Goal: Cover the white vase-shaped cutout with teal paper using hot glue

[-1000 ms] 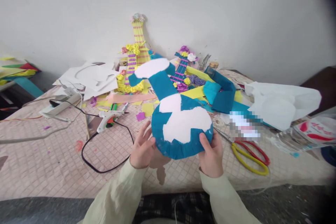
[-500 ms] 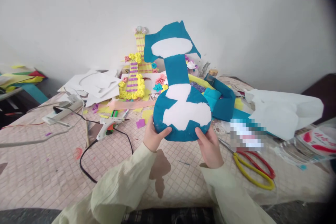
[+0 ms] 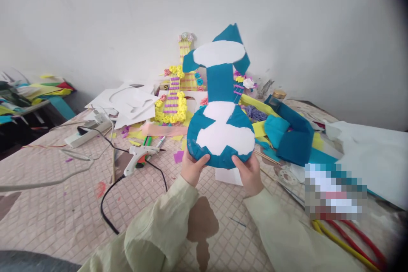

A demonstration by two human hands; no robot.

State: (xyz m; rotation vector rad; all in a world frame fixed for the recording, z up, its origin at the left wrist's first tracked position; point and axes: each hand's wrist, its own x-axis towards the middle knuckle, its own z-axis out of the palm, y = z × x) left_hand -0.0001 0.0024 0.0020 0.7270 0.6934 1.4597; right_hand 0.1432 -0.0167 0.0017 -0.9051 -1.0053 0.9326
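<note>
A teal-and-white paper craft piece (image 3: 219, 83) stands upright in front of me, with a round lower part, a narrow neck and an oval top. Teal paper is folded over its edges around bare white patches, and the flaps at the top stick up and out. My left hand (image 3: 193, 171) is closed on the lower left rim, thumb on the near face. Opposite it, my right hand (image 3: 251, 175) pinches the lower right rim the same way. The fingers behind the piece are hidden. Below the rim, a white card (image 3: 228, 176) shows between my hands.
A white glue gun (image 3: 135, 158) with a black cord lies left, near a power strip (image 3: 84, 136). Yellow flower-trimmed crafts (image 3: 172, 93) and white sheets (image 3: 134, 104) stand behind. At right are folded teal paper (image 3: 295, 136) and scissors with red and yellow handles (image 3: 336, 238).
The view has shifted, so the table things appear farther right or lower. The craft piece's top has tilted slightly and its flaps look different. Both hands keep their hold on the rim.
</note>
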